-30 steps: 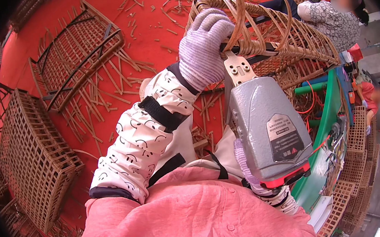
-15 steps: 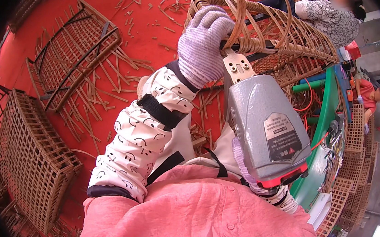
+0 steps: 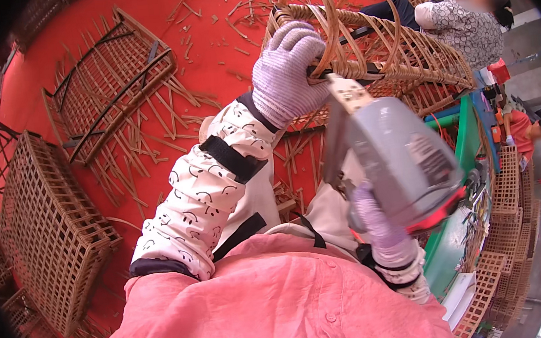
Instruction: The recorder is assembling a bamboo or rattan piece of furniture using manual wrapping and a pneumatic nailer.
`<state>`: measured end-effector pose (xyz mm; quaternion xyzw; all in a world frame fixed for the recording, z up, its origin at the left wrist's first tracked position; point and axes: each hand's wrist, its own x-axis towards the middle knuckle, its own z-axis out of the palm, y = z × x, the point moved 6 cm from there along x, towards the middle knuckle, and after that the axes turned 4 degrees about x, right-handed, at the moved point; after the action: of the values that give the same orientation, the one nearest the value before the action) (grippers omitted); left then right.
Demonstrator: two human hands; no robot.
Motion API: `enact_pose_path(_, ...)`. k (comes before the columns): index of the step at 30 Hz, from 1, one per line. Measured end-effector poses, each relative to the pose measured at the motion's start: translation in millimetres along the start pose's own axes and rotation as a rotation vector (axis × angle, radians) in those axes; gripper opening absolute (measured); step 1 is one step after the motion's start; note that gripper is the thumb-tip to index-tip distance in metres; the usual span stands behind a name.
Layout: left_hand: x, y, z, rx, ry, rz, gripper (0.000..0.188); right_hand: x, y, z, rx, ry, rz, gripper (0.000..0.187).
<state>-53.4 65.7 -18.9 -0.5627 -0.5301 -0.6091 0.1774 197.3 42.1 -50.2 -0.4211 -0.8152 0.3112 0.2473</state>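
A woven rattan frame [image 3: 443, 58] with a dark inner bar and loose looped strips [image 3: 333, 20] stands in front of me. My left hand [image 3: 290, 74], in a pale lilac knit glove, is closed around its near left corner. In my right hand [image 3: 382, 223], gloved alike, is a grey power stapler [image 3: 405, 161] with a red rear edge, blurred by motion. Its metal nose points up toward the wrapped rim beside my left fingers. The stapler body hides part of my right fingers.
On the red floor [image 3: 205, 50] lie scattered cane offcuts and an unfinished woven panel [image 3: 119, 79]. A lattice basket [image 3: 52, 225] stands at left. Along the right run a green curved edge [image 3: 446, 243] and stacked lattice pieces [image 3: 506, 184]. A person [image 3: 466, 26] sits beyond the frame.
The stapler has swung right, its rear end tilting away, and its nose has shifted slightly up and right. My right hand shows more now. My left hand still grips the corner.
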Motion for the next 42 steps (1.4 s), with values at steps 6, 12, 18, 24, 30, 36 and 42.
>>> enact_pose_path(6, -2.0, 3.9, -12.7, 0.027, -0.06, 0.031, 0.04, -23.9, 17.0, -120.1, 0.218, 0.466, 0.341, 0.018)
enact_pose_path(12, -8.0, 21.2, -18.0, 0.009, -0.075, 0.031, 0.051, -101.7, 151.9, -266.3, -0.597, 0.55, 0.6, 0.067)
enact_pose_path(18, -39.4, 38.0, -32.4, -0.169, -0.094, -0.691, 0.081, -172.3, 231.9, -287.1, -0.897, 0.488, 1.129, 0.062)
enact_pose_path(24, -58.6, 34.3, -23.0, -0.829, -0.185, -1.188, 0.067, -152.8, 247.1, -285.6, -1.053, 0.148, 1.151, 0.058)
enact_pose_path(30, -60.9, 33.3, -20.8, -1.039, -0.256, -1.409, 0.026, -47.8, 182.8, -263.9, -0.886, 0.2, 0.664, 0.051)
enact_pose_path(36, -58.7, 33.9, -29.0, -0.82, -0.328, -1.412, 0.023, 36.0, 27.9, -111.8, -0.275, 0.157, -0.185, 0.04)
enact_pose_path(42, -61.4, 37.1, -32.4, -0.789, -0.354, -1.323, 0.025, 60.7, -84.8, -16.9, -0.182, 0.009, -0.667, 0.049)
